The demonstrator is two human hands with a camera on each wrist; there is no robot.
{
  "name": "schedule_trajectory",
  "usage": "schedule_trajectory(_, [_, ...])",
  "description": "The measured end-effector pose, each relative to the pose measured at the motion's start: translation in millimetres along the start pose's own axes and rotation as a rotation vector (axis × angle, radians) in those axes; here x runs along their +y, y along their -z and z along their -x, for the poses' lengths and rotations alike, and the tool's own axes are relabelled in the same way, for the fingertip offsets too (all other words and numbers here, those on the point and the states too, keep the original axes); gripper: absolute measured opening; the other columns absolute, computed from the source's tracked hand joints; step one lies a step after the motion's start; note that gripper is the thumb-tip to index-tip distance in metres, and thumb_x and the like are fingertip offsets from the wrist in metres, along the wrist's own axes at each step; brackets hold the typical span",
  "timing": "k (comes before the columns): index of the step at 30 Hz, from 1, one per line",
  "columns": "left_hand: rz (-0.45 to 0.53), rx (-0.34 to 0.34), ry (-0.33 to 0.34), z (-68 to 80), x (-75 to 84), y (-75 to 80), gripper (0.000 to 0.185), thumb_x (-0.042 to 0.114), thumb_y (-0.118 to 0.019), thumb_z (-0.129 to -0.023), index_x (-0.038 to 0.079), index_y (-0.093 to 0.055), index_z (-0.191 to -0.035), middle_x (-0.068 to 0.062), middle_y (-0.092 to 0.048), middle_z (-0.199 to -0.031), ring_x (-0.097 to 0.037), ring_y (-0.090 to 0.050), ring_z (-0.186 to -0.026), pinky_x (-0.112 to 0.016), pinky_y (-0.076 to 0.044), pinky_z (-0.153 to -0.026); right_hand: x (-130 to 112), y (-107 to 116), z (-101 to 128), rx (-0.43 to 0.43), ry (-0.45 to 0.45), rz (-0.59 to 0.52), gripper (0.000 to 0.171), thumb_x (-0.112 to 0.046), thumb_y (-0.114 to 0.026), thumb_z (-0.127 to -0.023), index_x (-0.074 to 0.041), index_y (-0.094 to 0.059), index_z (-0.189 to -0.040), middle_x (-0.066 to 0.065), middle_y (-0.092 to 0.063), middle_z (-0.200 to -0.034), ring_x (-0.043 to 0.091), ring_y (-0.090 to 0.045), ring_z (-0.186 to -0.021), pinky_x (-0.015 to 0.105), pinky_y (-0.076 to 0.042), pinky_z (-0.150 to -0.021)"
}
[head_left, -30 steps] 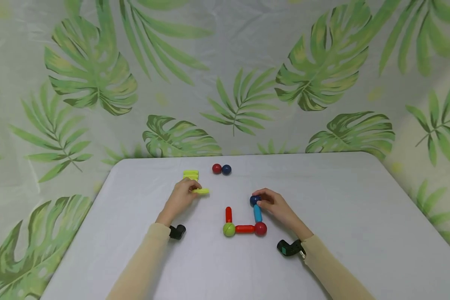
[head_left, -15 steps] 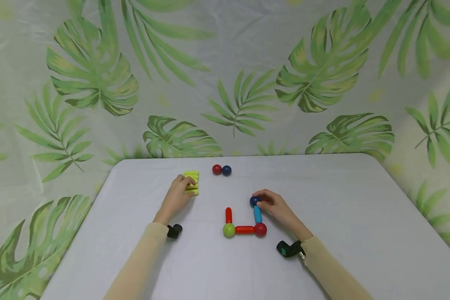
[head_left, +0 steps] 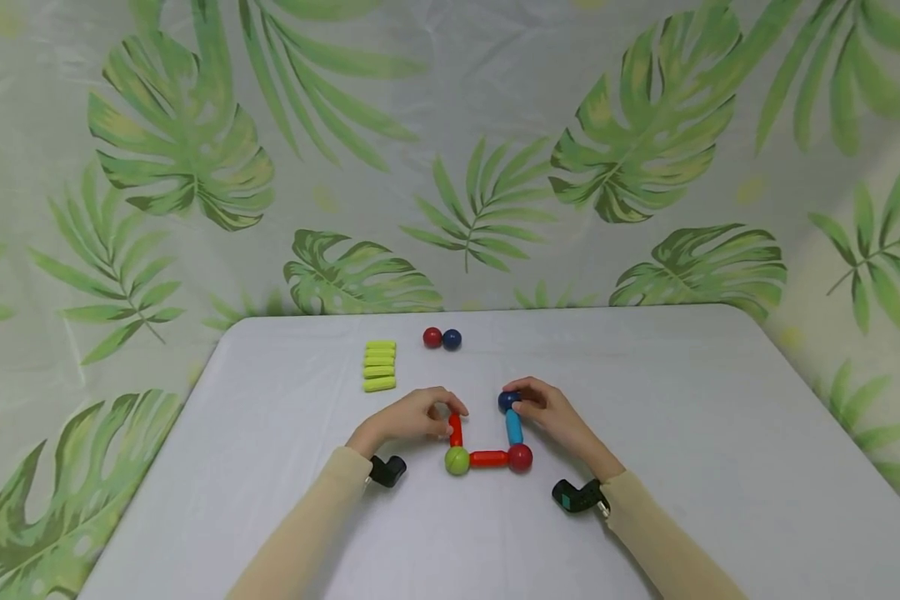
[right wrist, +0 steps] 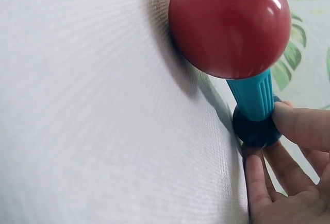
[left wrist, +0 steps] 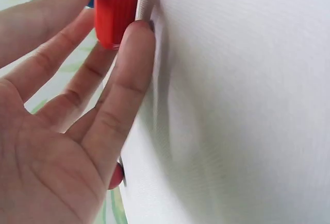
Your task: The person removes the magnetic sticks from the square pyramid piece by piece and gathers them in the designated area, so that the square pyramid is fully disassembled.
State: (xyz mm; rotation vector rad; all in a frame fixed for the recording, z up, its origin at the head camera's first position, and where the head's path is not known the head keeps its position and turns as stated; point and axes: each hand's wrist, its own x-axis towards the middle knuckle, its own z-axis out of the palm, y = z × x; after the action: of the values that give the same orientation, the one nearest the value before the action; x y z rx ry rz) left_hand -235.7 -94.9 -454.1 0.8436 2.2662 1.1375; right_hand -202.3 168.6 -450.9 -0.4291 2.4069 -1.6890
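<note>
On the white table a U-shaped assembly of sticks and balls is lying near the middle. The left hand is reaching in from the left, its fingertips touching the far end of the upright red stick; the left wrist view is showing the fingers nearly straight and resting against that stick's end rather than wrapping it. The near end of this stick is meeting a green ball, which is joining a horizontal red stick running right to a red ball. From the red ball a blue stick is rising away to a dark blue ball. The right hand is pinching this dark blue ball between thumb and fingers. Far left of the assembly, well apart from both hands, a row of yellow-green sticks is lying side by side. Just right of them, at the far edge, a loose red ball and a loose blue ball are touching each other.
</note>
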Motion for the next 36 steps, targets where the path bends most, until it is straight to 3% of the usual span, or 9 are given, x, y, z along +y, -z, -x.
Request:
schedule_trajectory(9, [0.073, -0.02, -0.012, -2.5, 0.8, -1.1, 0.021, 0.001, -0.066, -0.088, 0.002, -0.063, -0.109, -0.002, -0.06, -0.097, -0.016, -0.059, -0.076, -0.027, -0.049, -0.073, -1, -1, 1, -0.004, -0.009, 0.003, 0.028, 0.001, -0.053, -0.095, 0.007, -0.053, -0.123, 0.026, -0.052, -0.127, 0.041, -0.048, -0.116, 0.05, -0.041, -0.099])
schedule_trajectory(17, [0.004, 0.084, -0.064, 0.4, 2.3, -2.4, 0.017, 0.005, -0.073, -0.084, 0.003, -0.064, -0.098, 0.001, -0.063, -0.084, -0.015, -0.057, -0.071, -0.026, -0.049, -0.066, 1, 0, 0, -0.007, 0.0, 0.006, 0.027, 0.002, -0.052, -0.096, 0.008, -0.053, -0.122, 0.027, -0.051, -0.126, 0.041, -0.048, -0.116, 0.05, -0.041, -0.099])
schedule_trajectory(21, [-0.035, 0.154, -0.055, 5.8, -0.2, -2.9, 0.013, 0.005, -0.072, -0.084, 0.007, -0.064, -0.095, 0.005, -0.064, -0.084, -0.012, -0.058, -0.074, -0.026, -0.05, -0.067, 19, -1, -5, 0.007, 0.015, -0.002, 0.027, 0.001, -0.053, -0.096, 0.006, -0.055, -0.122, 0.025, -0.052, -0.127, 0.041, -0.049, -0.116, 0.051, -0.041, -0.098])
schedule_trajectory(25, [0.01, 0.27, 0.001, 19.8, -8.5, 2.1, 0.014, 0.002, -0.071, -0.084, 0.009, -0.066, -0.096, 0.001, -0.064, -0.093, -0.014, -0.062, -0.083, -0.029, -0.05, -0.073, 37, -2, -10, 0.006, 0.023, 0.012, 0.028, -0.005, -0.055, -0.096, 0.0, -0.056, -0.124, 0.021, -0.053, -0.128, 0.036, -0.05, -0.116, 0.046, -0.042, -0.099])
schedule_trajectory(30, [0.039, 0.578, 0.171, 40.6, -23.6, 16.7, 0.017, -0.005, -0.072, -0.079, 0.005, -0.065, -0.091, -0.006, -0.063, -0.093, -0.02, -0.061, -0.082, -0.029, -0.049, -0.068, 39, -1, -10, 0.016, 0.03, 0.02, 0.027, -0.007, -0.056, -0.096, -0.002, -0.057, -0.123, 0.018, -0.054, -0.128, 0.034, -0.051, -0.116, 0.041, -0.044, -0.097])
schedule_trajectory(32, [0.019, 0.671, 0.246, 46.5, -29.2, 22.4, 0.018, -0.006, -0.073, -0.078, 0.003, -0.064, -0.09, -0.008, -0.063, -0.089, -0.021, -0.059, -0.08, -0.028, -0.047, -0.065, 38, 0, -9, 0.018, 0.029, 0.02, 0.027, -0.007, -0.056, -0.096, -0.002, -0.057, -0.122, 0.018, -0.054, -0.127, 0.035, -0.051, -0.116, 0.041, -0.044, -0.097])
schedule_trajectory(36, [-0.038, 0.738, 0.33, 52.0, -38.8, 31.8, 0.018, -0.004, -0.074, -0.078, 0.0, -0.063, -0.091, -0.011, -0.061, -0.089, -0.022, -0.057, -0.078, -0.029, -0.046, -0.067, 37, 1, -10, 0.02, 0.021, 0.016, 0.027, -0.007, -0.056, -0.096, -0.003, -0.057, -0.122, 0.017, -0.054, -0.127, 0.034, -0.05, -0.116, 0.042, -0.044, -0.098])
